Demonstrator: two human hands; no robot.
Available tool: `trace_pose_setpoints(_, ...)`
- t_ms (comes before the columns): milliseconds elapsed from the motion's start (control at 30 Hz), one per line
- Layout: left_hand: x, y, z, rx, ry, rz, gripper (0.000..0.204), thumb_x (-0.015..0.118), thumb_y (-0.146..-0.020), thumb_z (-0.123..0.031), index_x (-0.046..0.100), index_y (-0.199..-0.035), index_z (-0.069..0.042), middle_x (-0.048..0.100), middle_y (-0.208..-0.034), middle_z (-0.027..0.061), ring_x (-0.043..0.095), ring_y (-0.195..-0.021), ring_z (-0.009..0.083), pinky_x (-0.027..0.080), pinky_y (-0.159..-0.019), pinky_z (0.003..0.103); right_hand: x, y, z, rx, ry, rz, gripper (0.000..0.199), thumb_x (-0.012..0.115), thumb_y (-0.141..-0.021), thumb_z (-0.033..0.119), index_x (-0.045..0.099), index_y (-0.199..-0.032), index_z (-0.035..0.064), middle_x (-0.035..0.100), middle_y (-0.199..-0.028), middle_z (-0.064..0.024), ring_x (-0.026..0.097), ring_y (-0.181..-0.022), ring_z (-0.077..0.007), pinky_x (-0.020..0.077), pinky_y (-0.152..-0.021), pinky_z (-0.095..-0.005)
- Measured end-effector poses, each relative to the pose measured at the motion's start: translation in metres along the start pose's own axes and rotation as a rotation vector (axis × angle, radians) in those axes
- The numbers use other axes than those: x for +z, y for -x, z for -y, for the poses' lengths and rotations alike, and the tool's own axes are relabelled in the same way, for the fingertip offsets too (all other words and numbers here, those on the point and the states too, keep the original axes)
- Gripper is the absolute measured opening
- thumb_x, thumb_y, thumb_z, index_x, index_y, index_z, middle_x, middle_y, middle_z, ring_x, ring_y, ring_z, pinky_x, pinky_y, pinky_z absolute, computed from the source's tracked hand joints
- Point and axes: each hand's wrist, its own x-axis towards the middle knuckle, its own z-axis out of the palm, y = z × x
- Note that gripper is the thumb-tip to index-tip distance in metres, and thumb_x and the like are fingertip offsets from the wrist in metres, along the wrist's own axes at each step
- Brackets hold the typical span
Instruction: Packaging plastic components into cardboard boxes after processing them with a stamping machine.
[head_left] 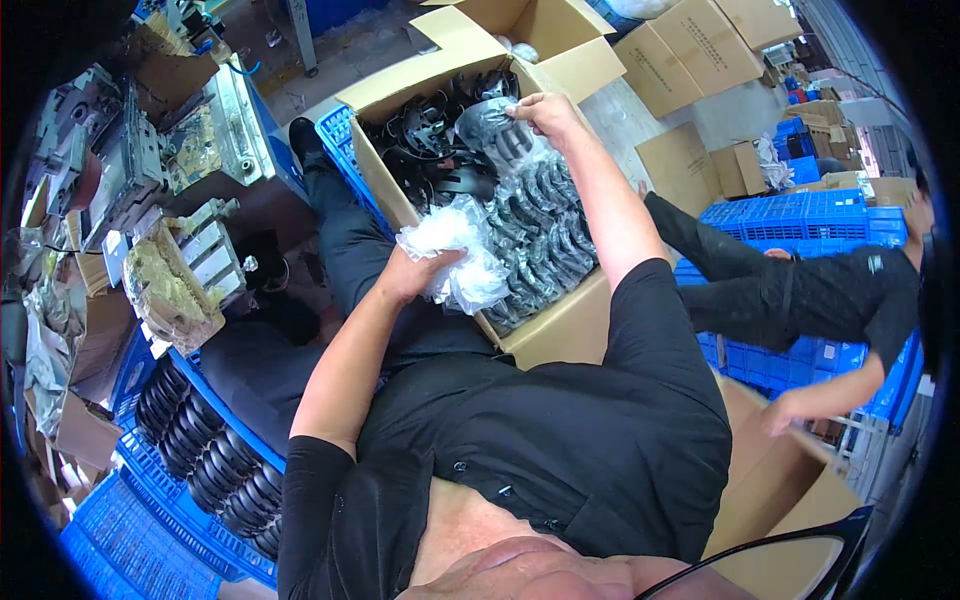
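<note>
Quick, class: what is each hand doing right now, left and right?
Left hand: closed on a crumpled clear plastic bag.
Right hand: closed on a bagged black part over the cardboard box.

Head-worn fisheye, steeply downward, close

The person wears a black short-sleeved shirt with small dark buttons down the front, open near the lower edge; each sleeve ends well above its hand, leaving both forearms bare; dark trousers show beyond the left hand (pixel 412 270); the right hand (pixel 545 112) carries no glove, ring or watch.
</note>
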Motion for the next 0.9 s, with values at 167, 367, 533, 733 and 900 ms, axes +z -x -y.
trace_pose_setpoints(167,0.0,0.0,0.004,0.009,0.01,-0.006,0.036,0.082,-0.089,-0.014,0.069,-0.119,0.001,0.075,-0.11,0.008,0.071,-0.098,0.0185,0.057,-0.089,0.036,0.023,0.012,-0.004,0.002,0.076,-0.146,0.018,0.091,-0.082,0.015,0.075,-0.084,0.0069,0.067,-0.07,0.0025,0.053,-0.057,-0.007,0.0418,-0.052,-0.0245)
trace_pose_setpoints(367,-0.002,-0.001,0.004,0.015,-0.023,0.004,0.035,0.082,-0.089,-0.014,0.07,-0.118,0.001,0.076,-0.109,0.0075,0.071,-0.099,0.0182,0.057,-0.089,0.036,0.022,0.014,0.009,-0.047,-0.19,0.018,0.017,0.089,-0.086,0.017,0.074,-0.084,0.0079,0.07,-0.077,0.0016,0.057,-0.061,-0.0077,0.0463,-0.056,-0.0239)
trace_pose_setpoints(533,0.001,-0.001,0.002,0.045,-0.011,0.006,0.034,0.082,-0.09,-0.013,0.07,-0.118,0.001,0.076,-0.109,0.0076,0.071,-0.099,0.0181,0.057,-0.089,0.036,0.009,0.014,0.025,-0.026,-0.381,0.125,0.015,0.088,-0.085,0.013,0.073,-0.083,0.0094,0.071,-0.078,0.0017,0.061,-0.065,-0.0075,0.0486,-0.058,-0.0252)
trace_pose_setpoints(733,0.004,-0.003,-0.001,0.07,-0.021,0.0,0.037,0.082,-0.089,-0.012,0.069,-0.121,0.001,0.076,-0.111,0.0082,0.071,-0.1,0.0188,0.057,-0.091,0.037,0.005,0.021,0.014,-0.115,-0.424,0.092,0.013,0.085,-0.09,0.019,0.076,-0.088,0.0114,0.07,-0.081,0.0034,0.059,-0.067,-0.0076,0.0483,-0.063,-0.0242)
trace_pose_setpoints(900,0.005,-0.003,-0.003,0.085,-0.006,-0.021,0.039,0.082,-0.088,-0.011,0.069,-0.122,0.002,0.076,-0.113,0.009,0.071,-0.102,0.0197,0.057,-0.092,0.037,0.001,0.021,0.013,-0.281,-0.131,-0.147,0.014,0.086,-0.089,0.017,0.077,-0.091,0.0064,0.07,-0.082,0.0026,0.057,-0.069,-0.0063,0.0472,-0.065,-0.0242)
